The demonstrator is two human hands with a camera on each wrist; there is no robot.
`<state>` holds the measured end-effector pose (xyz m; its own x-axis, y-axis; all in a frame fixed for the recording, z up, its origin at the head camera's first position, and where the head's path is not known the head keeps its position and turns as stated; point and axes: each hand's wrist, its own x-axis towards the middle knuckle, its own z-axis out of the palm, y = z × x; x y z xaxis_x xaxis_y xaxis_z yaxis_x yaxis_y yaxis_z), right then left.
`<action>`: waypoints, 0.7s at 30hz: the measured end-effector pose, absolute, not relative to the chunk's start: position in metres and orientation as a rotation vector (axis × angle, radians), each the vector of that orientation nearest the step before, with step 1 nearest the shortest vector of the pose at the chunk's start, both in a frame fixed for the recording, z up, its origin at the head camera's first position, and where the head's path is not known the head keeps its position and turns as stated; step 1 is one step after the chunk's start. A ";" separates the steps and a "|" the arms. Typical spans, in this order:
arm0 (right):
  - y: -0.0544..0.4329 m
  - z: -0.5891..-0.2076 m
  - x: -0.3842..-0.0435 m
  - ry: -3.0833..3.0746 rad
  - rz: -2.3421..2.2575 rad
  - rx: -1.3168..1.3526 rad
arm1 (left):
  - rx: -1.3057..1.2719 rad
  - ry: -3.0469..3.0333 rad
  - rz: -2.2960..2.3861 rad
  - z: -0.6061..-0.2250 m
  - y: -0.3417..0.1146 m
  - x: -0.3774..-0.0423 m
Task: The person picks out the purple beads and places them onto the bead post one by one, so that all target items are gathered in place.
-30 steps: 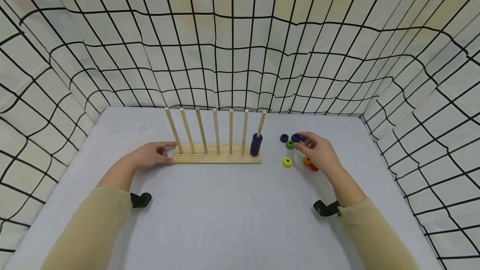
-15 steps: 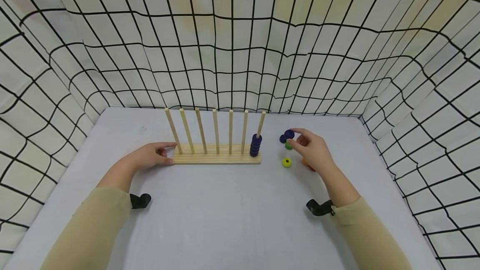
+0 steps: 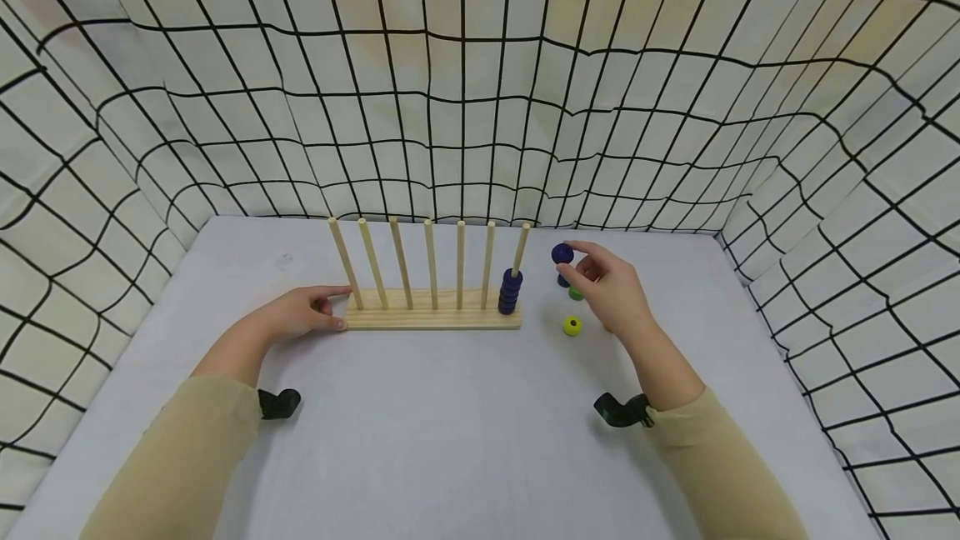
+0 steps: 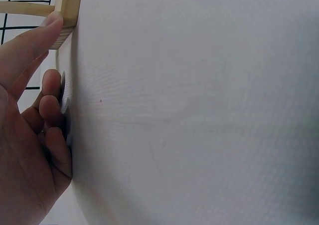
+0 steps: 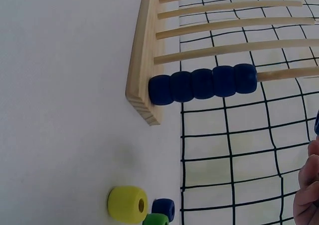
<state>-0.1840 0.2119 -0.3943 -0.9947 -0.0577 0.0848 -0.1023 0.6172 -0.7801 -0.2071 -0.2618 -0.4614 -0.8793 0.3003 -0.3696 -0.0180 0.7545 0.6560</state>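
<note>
A wooden peg stand (image 3: 432, 322) with several upright dowels rests on the table. My left hand (image 3: 300, 311) holds its left end, thumb at the front corner and index finger at the back; the left wrist view shows the thumb on the wood. A stack of dark blue beads (image 5: 202, 84) sits on the rightmost dowel. Right of the stand, my right hand (image 3: 609, 283) pinches one dark blue bead (image 3: 562, 253) between thumb and index finger, raised above the table. That hand shows only partly at the edge in the right wrist view.
Near the right hand lie a yellow bead (image 3: 572, 325), a green bead (image 3: 576, 293) and another dark blue bead (image 5: 163, 209). An orange bead is mostly hidden by the hand. Black netting (image 3: 480, 119) over white walls surrounds the white table (image 3: 450, 423) at the back and sides.
My right hand has moved left and upward with the dark blue bead, away from the loose beads toward the stand. The left hand and the stand have stayed in place.
</note>
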 end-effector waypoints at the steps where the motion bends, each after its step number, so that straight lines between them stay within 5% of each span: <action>1: 0.210 -0.392 -0.184 -2.767 1.357 0.144 | 0.209 2.492 0.938 -0.462 -0.262 -0.207; 21: 0.178 -0.363 -0.183 -2.502 1.453 0.296 | 0.201 2.497 0.941 -0.465 -0.263 -0.208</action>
<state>-0.1826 0.1778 -0.3634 -0.9524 -0.0574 0.2993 -0.2884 0.4872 -0.8243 -0.2077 -0.2629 -0.4650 -0.8828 0.2904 -0.3692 -0.0254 0.7553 0.6548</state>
